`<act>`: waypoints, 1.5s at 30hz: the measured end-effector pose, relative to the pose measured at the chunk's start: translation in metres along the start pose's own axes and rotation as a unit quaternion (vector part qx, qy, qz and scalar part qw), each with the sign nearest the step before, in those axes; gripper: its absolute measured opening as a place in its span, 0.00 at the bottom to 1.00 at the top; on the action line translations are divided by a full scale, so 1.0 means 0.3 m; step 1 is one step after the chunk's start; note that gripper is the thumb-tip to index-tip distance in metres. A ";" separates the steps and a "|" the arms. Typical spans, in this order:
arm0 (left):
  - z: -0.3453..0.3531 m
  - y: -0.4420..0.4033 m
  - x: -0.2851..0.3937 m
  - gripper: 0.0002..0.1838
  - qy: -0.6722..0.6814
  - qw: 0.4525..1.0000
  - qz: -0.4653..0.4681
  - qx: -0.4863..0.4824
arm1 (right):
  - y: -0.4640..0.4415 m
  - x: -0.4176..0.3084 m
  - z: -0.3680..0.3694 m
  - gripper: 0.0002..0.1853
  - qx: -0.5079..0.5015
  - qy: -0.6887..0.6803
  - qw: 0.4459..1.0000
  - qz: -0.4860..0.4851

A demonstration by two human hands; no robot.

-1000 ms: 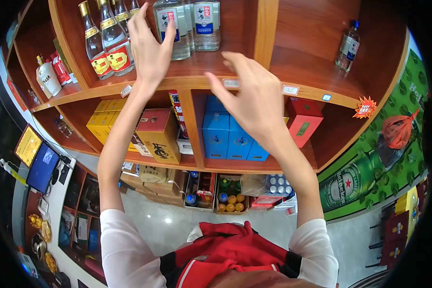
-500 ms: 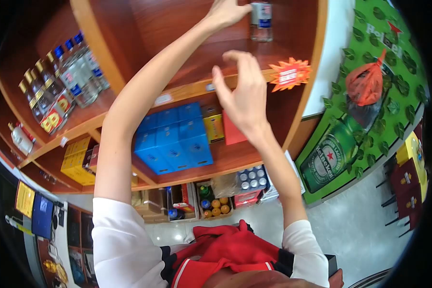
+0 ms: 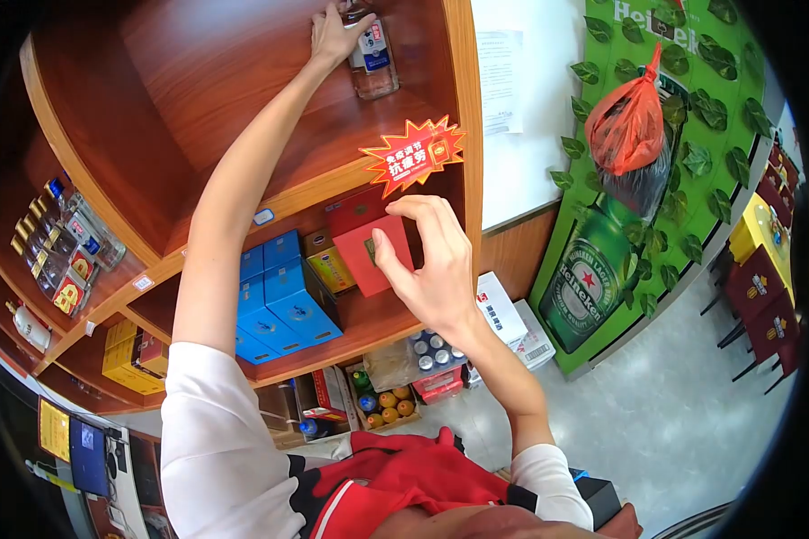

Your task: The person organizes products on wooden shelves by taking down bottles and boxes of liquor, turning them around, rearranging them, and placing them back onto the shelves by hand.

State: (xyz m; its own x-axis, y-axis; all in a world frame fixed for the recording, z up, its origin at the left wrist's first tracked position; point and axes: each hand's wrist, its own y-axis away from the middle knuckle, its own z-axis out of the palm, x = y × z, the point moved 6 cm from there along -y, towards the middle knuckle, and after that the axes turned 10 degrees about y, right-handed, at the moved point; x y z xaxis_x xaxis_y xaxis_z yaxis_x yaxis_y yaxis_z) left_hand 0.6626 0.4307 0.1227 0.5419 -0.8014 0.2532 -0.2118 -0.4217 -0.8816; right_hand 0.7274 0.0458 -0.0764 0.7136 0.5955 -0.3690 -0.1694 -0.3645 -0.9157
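Observation:
High in the upper shelf compartment, my left hand [image 3: 334, 38] has its fingers and thumb around the upper part of a clear glass bottle [image 3: 374, 65] with a blue and white label. The bottle stands near the compartment's right wall; its top is partly hidden by my fingers and the frame edge. My right hand [image 3: 433, 260] is held up with fingers curved and thumb apart, holding nothing. Behind it, a red box [image 3: 368, 247] rests in the shelf below. A red starburst sign [image 3: 413, 157] hangs on the shelf edge just above my right hand.
Blue boxes [image 3: 288, 301] fill part of the lower shelf. Other bottles [image 3: 67, 238] stand in the left compartment. A crate of orange-capped bottles [image 3: 388, 406] sits low down. At right, a red plastic bag [image 3: 627, 130] hangs before a green Heineken panel [image 3: 593, 278].
My view has shifted right, so the shelf and bottle appear further left. My left hand stays at the bottle, its thumb now across its front. My right hand remains raised and empty.

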 end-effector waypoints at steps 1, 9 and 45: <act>-0.011 0.001 0.007 0.45 0.021 0.999 -0.025 -0.009 | 0.000 0.009 -0.002 0.15 -0.001 -0.002 1.000 -0.003; -0.224 0.136 0.103 0.50 0.080 0.992 -0.097 -0.011 | 0.004 -0.022 0.015 0.20 0.031 -0.019 0.999 0.001; -1.846 0.993 0.261 0.19 0.205 0.974 -0.042 0.088 | 0.063 -1.112 0.730 0.58 -0.108 -0.150 0.979 -0.090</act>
State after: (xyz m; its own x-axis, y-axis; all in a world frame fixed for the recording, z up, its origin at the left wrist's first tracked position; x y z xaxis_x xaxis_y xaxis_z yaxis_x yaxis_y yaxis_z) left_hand 0.1914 0.0074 0.1005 0.1733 -0.8843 0.4336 -0.0175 -0.4429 -0.8964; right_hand 0.3373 -0.0030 -0.0055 0.4812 0.8357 -0.2647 0.1115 -0.3578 -0.9271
